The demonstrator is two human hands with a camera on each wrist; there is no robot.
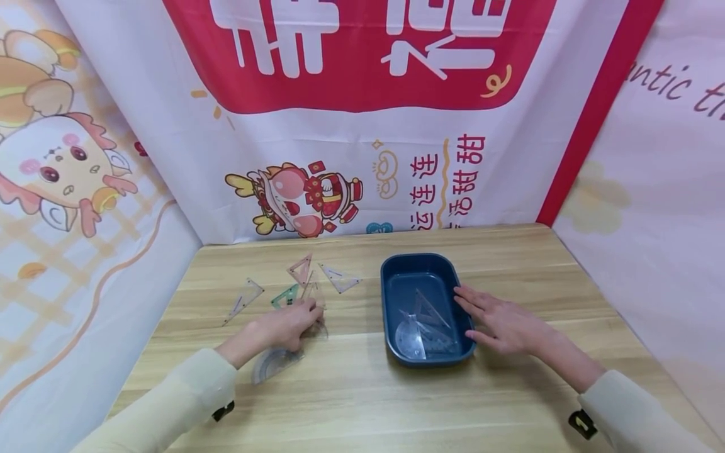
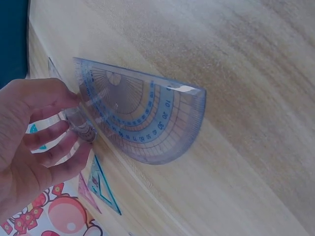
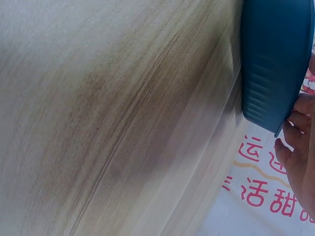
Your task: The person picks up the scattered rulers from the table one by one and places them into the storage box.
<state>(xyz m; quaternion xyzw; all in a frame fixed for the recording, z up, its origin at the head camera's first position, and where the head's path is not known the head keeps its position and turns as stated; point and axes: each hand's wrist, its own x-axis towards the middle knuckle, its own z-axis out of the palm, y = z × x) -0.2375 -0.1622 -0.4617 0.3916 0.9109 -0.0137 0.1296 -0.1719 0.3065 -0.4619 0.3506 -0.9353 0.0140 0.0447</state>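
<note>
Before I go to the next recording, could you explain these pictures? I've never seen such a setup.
There is no machine here, just a person's two bare hands. The widest picture comes from a camera on the head, looking forward and down; the other two come from cameras on each wrist. On the wooden table lie a clear protractor, a pink set square, a green set square and other clear ones. The left hand holds a clear plastic piece, its shape hard to make out. The right hand touches the rim of a blue tray with clear pieces inside.
</note>
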